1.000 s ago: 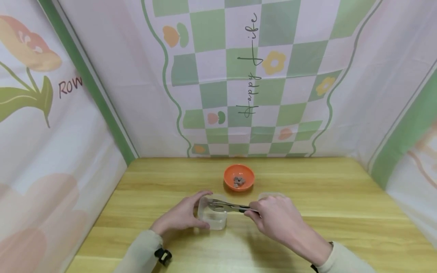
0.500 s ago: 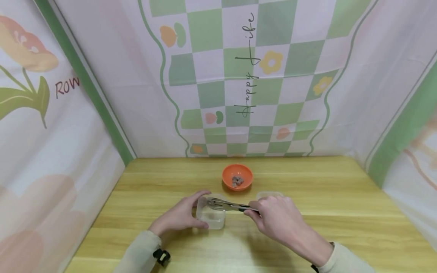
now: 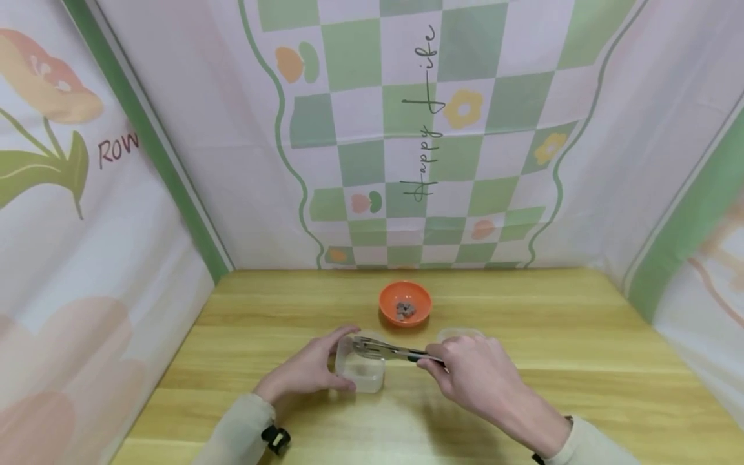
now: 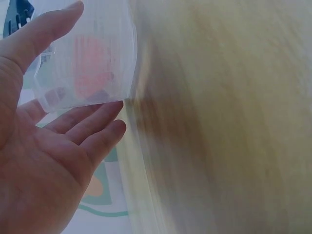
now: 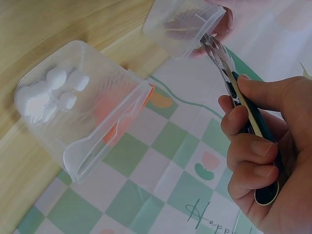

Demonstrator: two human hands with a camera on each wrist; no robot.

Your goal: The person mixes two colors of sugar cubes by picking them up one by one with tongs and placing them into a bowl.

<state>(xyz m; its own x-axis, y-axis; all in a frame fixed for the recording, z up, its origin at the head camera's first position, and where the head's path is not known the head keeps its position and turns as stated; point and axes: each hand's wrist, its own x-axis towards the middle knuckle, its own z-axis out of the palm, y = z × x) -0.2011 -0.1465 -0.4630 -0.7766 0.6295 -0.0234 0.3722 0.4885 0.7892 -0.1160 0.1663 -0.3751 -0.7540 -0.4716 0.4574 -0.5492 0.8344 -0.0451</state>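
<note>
A: Left hand (image 3: pixel 308 368) comes in from the side, thumb on the near wall, fingers on the far one, clamped on a clear container (image 3: pixel 369 382)!

B: And the right hand (image 3: pixel 473 371), back uppermost, fingers wrapped round the tongs (image 3: pixel 401 352). Where's the business end?

A: Right at that container's mouth, slotted tips over the opening. Together or apart? Can't tell from here!

B: Contents, please!

A: Small grey-brown cubes (image 3: pixel 405 310) in the orange bowl (image 3: pixel 423 303), just beyond the clear container on the wooden table (image 3: pixel 279 310). And partly behind the right hand, a second clear container (image 5: pixel 58 141), with rounded white pieces (image 5: pixel 56 77) showing through its wall!

B: Anything to read?

A: "Happy Life" runs sideways up the checkered back cloth (image 3: pixel 357 113), and "ROW" sits on the left-hand cloth (image 3: pixel 119 147), beside a printed flower (image 3: pixel 52 77)!
</note>
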